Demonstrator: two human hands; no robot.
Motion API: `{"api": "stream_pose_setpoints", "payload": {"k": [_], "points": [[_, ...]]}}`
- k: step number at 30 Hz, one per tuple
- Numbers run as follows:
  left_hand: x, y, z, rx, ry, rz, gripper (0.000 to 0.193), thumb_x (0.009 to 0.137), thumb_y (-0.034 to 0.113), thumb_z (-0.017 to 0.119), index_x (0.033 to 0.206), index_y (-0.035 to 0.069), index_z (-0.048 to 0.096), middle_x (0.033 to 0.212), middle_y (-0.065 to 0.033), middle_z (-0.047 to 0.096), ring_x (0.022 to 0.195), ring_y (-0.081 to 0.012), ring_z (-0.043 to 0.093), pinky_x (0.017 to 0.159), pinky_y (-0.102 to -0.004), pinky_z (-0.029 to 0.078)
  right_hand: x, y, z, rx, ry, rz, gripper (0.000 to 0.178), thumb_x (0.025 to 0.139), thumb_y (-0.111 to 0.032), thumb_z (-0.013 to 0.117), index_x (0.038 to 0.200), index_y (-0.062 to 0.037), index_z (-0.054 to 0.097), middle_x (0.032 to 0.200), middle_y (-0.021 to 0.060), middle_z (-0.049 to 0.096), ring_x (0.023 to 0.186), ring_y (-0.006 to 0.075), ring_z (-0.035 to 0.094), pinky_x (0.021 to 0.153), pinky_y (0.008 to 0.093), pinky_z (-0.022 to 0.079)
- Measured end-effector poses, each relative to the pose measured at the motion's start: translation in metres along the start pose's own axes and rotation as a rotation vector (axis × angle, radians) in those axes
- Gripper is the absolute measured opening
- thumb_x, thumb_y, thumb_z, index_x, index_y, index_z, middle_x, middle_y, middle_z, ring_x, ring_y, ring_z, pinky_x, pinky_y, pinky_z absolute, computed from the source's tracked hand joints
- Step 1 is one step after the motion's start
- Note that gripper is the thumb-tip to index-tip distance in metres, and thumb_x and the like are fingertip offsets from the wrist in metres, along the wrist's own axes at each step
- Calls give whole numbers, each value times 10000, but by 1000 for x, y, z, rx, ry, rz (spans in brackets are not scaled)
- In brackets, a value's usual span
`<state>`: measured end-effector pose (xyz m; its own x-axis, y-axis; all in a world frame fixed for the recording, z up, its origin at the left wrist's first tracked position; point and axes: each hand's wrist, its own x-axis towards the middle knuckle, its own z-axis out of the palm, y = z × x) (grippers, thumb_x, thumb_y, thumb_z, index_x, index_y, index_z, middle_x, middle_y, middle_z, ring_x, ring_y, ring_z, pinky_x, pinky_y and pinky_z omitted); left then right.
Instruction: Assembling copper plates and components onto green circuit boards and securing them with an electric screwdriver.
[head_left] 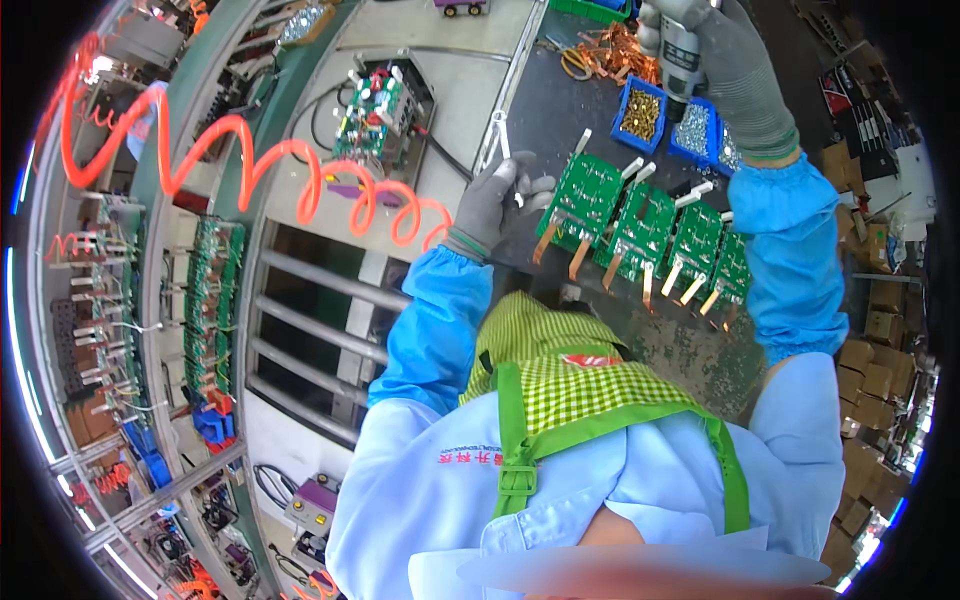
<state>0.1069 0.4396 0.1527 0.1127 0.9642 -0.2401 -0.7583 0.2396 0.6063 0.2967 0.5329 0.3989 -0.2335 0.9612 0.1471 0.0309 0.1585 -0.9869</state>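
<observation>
My right hand (690, 25), in a grey glove, grips a grey-and-black power screwdriver (682, 62) at the far side of the dark bench, above small blue bins. My left hand (490, 200), also gloved, is beside the leftmost green circuit board (582, 198). Its fingers are curled, with a small pale bit showing among them that I cannot make out. More green boards (640, 232) with copper and white metal strips stand in a row to the right. A blue bin of brass-coloured screws (640, 113) and a blue bin of silver hardware (692, 132) lie behind the boards.
Copper pieces (625, 52) and yellow-handled pliers (575, 62) lie at the back. To the left, an open unit with a circuit board (375, 120) sits on the conveyor. A coiled orange hose (240, 140) hangs across it. Cardboard boxes (880, 370) are stacked at right.
</observation>
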Motion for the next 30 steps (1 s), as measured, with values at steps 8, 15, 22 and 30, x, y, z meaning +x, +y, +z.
{"api": "stream_pose_setpoints", "payload": {"k": [8, 15, 22, 30], "points": [[-41, -50, -59, 407, 117, -82, 418, 871, 41, 408, 1287, 8, 387, 1088, -76, 577, 851, -182, 628, 688, -250, 514, -26, 75, 45, 19, 146, -54, 145, 800, -132, 639, 908, -63, 571, 651, 6, 579, 507, 56, 515, 435, 199, 396], [-28, -56, -69, 636, 135, -139, 363, 893, 179, 492, 1235, 59, 497, 978, -14, 600, 650, -65, 544, 543, -191, 420, -44, 95, 67, 150, 146, -83, 217, 798, -109, 634, 987, -69, 536, 647, 22, 579, 467, 54, 480, 411, 195, 375], [-11, -73, -83, 749, 138, -88, 370, 863, 97, 525, 1227, 39, 501, 906, -25, 590, 670, -74, 540, 587, -201, 452, -45, 127, 59, 226, -1, -382, 138, 836, -123, 600, 929, -21, 601, 769, 44, 614, 682, 145, 625, 579, 260, 505], [15, -97, -113, 688, 109, -230, 424, 794, -4, 492, 1216, 30, 505, 883, -61, 605, 710, -119, 586, 609, -234, 500, -50, 145, 45, 202, 40, -290, 151, 831, -150, 609, 893, -12, 600, 750, 64, 613, 683, 170, 630, 556, 280, 509]]}}
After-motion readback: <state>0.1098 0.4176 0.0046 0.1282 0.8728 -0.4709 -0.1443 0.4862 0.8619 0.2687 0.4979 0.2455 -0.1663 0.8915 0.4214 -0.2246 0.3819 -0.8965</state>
